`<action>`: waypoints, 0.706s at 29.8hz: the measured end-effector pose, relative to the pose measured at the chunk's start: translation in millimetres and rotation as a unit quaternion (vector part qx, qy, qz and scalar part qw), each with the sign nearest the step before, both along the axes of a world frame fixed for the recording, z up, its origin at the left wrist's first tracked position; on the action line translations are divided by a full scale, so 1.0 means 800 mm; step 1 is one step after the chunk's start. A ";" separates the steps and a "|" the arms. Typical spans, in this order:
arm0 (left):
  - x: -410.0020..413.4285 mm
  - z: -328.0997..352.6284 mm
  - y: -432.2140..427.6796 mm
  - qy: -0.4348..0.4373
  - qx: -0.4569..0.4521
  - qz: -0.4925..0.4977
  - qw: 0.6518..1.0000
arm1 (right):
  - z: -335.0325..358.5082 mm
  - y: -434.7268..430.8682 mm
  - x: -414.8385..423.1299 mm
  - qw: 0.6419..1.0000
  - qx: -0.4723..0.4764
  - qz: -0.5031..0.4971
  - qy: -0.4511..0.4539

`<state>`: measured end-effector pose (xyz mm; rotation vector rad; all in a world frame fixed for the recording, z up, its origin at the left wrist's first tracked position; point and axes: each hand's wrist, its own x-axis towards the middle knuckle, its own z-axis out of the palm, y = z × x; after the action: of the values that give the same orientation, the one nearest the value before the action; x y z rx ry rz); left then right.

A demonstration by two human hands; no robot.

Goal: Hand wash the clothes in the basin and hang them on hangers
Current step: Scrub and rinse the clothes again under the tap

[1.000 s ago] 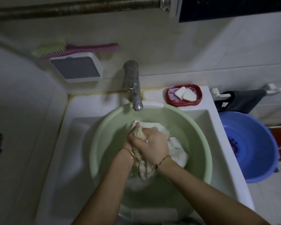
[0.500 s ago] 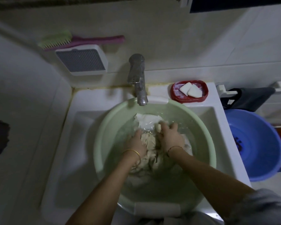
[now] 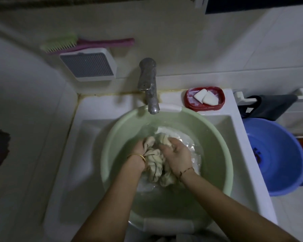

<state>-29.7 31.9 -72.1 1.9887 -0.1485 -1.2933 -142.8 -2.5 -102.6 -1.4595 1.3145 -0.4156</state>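
While there is only the head view to go on, it shows enough: both hands are down in the green basin (image 3: 215, 137), which sits in the white sink (image 3: 73, 154) under the tap (image 3: 150, 88). Left hand (image 3: 138, 154) and right hand (image 3: 177, 154) each have fingers curled round a bunch of the cream garment (image 3: 155, 158), so both grips are closed on cloth, knuckles near each other. Garment is partly in the water, wadded between the hands, and a paler part (image 3: 187, 142) spreads under the surface toward the right wall. Judgement: soaked fabric will be heavy, limp and a bit slick if soapy; no stiff edge to take, so grab thick gathered folds, not a single layer. Soap dish (image 3: 191, 102) sits on the sink rim behind, blue tub (image 3: 290, 151) off to the right. No hangers visible.
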 end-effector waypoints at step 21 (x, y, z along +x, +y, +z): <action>-0.023 -0.055 0.033 -0.314 0.213 -0.503 0.777 | -0.070 -0.020 -0.012 0.856 -0.260 0.353 0.274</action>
<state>-48.0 58.3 -116.2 2.8211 -1.5477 -1.2093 -152.5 -18.6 -158.3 -2.5211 0.9962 0.1794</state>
